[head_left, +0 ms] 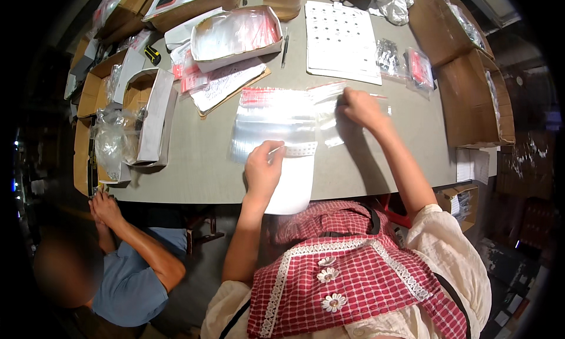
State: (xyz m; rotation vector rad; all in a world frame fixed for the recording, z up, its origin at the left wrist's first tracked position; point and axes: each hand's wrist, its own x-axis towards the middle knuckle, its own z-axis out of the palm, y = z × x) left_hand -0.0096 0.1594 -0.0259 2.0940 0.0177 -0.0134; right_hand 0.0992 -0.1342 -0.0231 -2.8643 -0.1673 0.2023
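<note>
Between the thumb and fingers of my left hand [263, 171] is the edge of a white label sheet [297, 186], with a strip of small printed labels along its top. The sheet hangs over the table's front edge. Just beyond it lies a fanned stack of clear zip bags [273, 118] with red-striped tops. To the right, my right hand [362, 108] is closed, its fingertips pinched on a clear zip bag [328, 107] beside the stack. The palm hides part of that bag.
An open box of zip bags [235, 45] stands at the back, near a pen [285, 48] and a dotted white sheet [341, 42]. Small packets [419, 68] lie at right. Cardboard boxes [474, 98] line both sides. A co-worker [129, 274] sits at lower left.
</note>
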